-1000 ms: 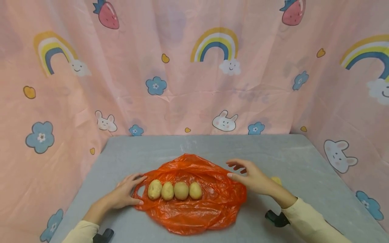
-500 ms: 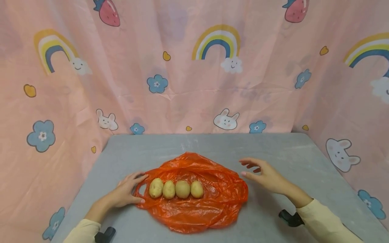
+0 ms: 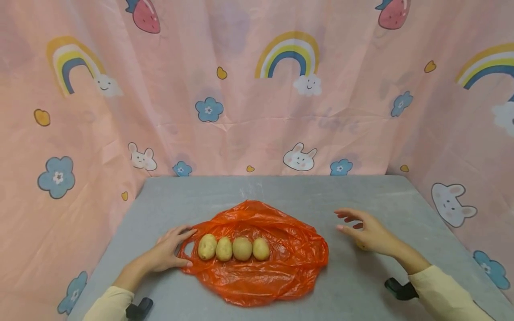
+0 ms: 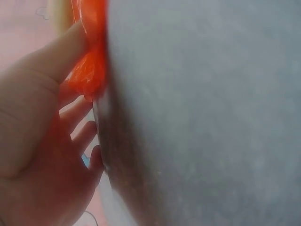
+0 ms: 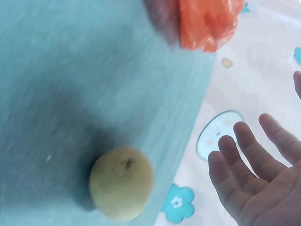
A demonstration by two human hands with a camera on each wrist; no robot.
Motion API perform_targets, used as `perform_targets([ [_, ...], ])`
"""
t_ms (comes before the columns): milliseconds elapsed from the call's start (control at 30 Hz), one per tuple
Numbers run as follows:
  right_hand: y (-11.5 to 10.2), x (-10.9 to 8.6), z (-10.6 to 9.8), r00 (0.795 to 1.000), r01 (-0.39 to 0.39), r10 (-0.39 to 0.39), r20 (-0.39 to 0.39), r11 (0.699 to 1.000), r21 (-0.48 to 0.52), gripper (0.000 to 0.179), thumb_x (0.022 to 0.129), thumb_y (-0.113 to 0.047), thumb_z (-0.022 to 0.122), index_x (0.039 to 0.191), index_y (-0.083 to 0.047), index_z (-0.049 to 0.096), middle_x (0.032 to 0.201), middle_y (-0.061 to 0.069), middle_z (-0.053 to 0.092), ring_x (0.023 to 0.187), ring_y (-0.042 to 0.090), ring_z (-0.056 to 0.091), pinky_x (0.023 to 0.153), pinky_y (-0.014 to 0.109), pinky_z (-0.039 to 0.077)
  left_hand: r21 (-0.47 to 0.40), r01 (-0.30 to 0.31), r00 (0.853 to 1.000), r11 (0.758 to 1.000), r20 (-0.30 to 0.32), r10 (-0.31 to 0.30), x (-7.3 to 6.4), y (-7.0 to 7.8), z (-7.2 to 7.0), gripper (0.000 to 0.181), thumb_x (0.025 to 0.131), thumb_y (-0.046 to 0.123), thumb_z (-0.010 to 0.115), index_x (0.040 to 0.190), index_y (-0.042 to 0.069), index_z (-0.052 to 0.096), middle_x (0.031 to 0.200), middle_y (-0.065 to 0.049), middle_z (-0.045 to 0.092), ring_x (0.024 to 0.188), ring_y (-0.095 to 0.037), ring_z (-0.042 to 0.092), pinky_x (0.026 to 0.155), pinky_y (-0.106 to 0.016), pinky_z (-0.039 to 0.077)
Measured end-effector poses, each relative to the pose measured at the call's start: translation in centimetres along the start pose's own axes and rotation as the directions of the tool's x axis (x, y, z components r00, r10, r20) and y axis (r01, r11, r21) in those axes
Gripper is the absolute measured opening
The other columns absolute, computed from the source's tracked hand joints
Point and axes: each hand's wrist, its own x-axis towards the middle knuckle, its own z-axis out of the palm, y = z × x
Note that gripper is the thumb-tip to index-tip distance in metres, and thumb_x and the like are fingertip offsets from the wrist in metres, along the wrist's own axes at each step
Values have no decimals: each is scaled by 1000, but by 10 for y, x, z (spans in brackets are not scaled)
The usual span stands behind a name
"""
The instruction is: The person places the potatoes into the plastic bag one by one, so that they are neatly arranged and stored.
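A crumpled orange-red plastic bag [image 3: 257, 285] lies spread on the grey table. On it sit several yellowish potatoes [image 3: 207, 247] in a row, among them a rounder, browner one [image 3: 242, 248] that may be of another kind. At the bag's left handle, my left hand [image 3: 164, 253] rests with thumb and fingertips apart on the plastic; in the left wrist view its fingers are extended. My right hand [image 3: 373, 234] hovers right of the bag, fingers relaxed, holding nothing. Below it is a round, pale yellow-brown fruit or potato [image 5: 121, 183] with a dark dimple, mostly hidden in the head view.
A pink curtain [image 3: 257, 111] printed with rainbows, rabbits and flowers surrounds the table's back and sides. The table's far edge [image 3: 265, 176] meets it. Black wrist mounts [image 3: 401, 289] sit by both sleeves.
My right hand has moved right, away from the bag's right end, to above the single round item. The left hand stays at the bag's handle, and the potato row lies as before.
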Motion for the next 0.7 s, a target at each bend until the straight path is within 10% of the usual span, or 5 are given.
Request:
perform_targets([
  [700,55,-25,-19,998,-70,70,-5,993,-91,51,95,-22,70,135,8,57,131,30,62,110,43,60,80,51,53,-9,17,1000,1000,19,-17,0,4,-2,91,77,44,85,153,11,45,160,-20,35,146,-52,27,105,-81,21],
])
